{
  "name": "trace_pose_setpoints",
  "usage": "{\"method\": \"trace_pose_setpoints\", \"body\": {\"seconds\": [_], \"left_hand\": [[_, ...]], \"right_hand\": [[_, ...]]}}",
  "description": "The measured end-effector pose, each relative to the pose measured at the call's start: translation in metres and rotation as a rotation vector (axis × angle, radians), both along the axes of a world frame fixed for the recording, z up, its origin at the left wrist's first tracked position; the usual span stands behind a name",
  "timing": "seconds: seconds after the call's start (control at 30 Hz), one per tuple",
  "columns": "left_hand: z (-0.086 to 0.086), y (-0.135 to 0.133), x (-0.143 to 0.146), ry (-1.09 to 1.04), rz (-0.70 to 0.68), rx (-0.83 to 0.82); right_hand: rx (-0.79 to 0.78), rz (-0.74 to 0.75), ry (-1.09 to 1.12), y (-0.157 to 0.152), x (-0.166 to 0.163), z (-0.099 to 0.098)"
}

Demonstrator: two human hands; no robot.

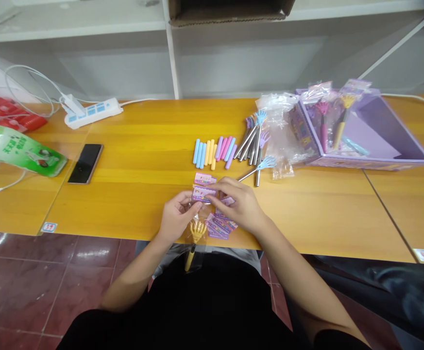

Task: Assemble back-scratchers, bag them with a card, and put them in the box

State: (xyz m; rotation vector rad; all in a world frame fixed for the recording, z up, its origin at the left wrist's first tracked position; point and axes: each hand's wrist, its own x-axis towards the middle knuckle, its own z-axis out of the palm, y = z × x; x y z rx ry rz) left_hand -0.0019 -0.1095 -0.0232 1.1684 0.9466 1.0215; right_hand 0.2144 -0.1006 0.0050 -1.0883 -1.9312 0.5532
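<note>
My left hand (177,216) pinches the top of a clear plastic bag, where a purple printed header card (201,193) sits. My right hand (241,201) holds the card's right side, thumb and fingers closed on it. Inside the bag, a yellow hand-shaped back scratcher (196,233) with a yellow grip hangs down past the table's front edge. Another printed card (205,179) lies just beyond my fingers. A loose pile of purple cards (222,226) is beside and partly under my right hand.
Pastel tubes (212,153) lie in a row. Right of them are metal-stemmed back scratchers (251,138), clear bags (279,126) and a purple box (375,160) holding bagged scratchers. A phone (85,164), green bottle (22,150) and power strip (94,113) are at left.
</note>
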Motion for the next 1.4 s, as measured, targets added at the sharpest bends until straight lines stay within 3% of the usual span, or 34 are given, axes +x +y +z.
{"method": "trace_pose_setpoints", "body": {"seconds": [0.27, 0.57, 0.73, 0.97, 1.4], "left_hand": [[0.001, 0.000, 0.001, 0.018, -0.005, 0.021], [0.000, 0.000, 0.004, 0.009, -0.021, 0.021], [-0.004, -0.004, 0.004, 0.015, -0.040, 0.116], [-0.003, -0.010, -0.001, 0.330, -0.019, 0.372], [0.000, -0.007, 0.001, 0.448, -0.009, 0.542]], "right_hand": [[0.032, 0.053, 0.012, -0.001, 0.001, 0.000], [-0.314, -0.057, 0.191, 0.001, 0.001, 0.002], [-0.417, -0.088, 0.303, 0.001, 0.001, 0.004], [-0.423, -0.104, 0.322, 0.000, 0.000, 0.007], [-0.458, -0.090, 0.362, 0.000, 0.002, 0.004]]}}
